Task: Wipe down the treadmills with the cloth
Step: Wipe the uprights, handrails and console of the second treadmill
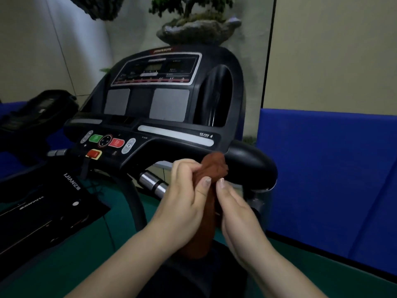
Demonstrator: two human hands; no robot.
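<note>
A black treadmill console with a display and green and red buttons stands in front of me. An orange-brown cloth is bunched between my two hands, just below the console's right handlebar. My left hand grips the cloth with curled fingers and the thumb on it. My right hand holds the cloth's right side, thumb pressed against it. The cloth's lower part hangs down between my wrists.
A chrome pulse grip sticks out under the console left of my hands. A second black machine stands at the far left. Blue wall padding runs along the right. A potted plant sits behind the console. The floor is green.
</note>
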